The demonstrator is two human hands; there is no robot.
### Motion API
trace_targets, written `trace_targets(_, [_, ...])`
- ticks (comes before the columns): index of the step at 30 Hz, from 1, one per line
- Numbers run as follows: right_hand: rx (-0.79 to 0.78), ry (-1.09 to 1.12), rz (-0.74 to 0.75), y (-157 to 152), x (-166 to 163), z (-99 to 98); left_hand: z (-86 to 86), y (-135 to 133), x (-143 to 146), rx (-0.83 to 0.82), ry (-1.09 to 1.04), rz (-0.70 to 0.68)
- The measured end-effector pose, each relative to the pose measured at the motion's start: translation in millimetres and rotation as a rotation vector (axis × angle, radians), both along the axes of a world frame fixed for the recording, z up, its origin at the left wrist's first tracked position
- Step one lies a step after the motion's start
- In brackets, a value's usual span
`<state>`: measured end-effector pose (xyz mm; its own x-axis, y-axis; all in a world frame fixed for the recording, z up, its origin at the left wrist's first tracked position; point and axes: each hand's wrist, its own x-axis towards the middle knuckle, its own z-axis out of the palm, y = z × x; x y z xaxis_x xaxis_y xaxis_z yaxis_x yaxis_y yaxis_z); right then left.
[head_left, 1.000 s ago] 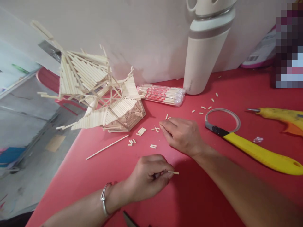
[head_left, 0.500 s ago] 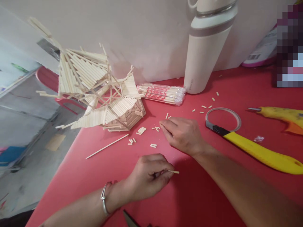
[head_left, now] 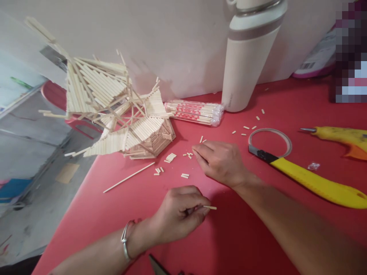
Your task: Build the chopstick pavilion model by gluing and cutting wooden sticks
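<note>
Stick (head_left: pixel 211 207) is sitting pinched in left hand (head_left: pixel 181 212); right hand (head_left: pixel 222 162), contents unclear, is seemingly sorting pieces (head_left: pixel 171 157), next needing precision.

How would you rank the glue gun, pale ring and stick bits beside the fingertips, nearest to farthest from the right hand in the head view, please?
1. Stick bits, just left of the right hand.
2. Pale ring, right of the hand.
3. Glue gun, farther right, at the picture's edge.
</note>
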<state>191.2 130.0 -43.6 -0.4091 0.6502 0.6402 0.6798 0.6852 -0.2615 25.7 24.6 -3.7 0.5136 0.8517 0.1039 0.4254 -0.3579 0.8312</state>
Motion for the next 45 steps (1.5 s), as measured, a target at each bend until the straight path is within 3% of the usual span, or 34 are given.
trace_targets(45, [-0.010,0.003,0.009,0.1,-0.1,-1.2,-0.9,-0.6,0.7,-0.005,-0.031,0.000])
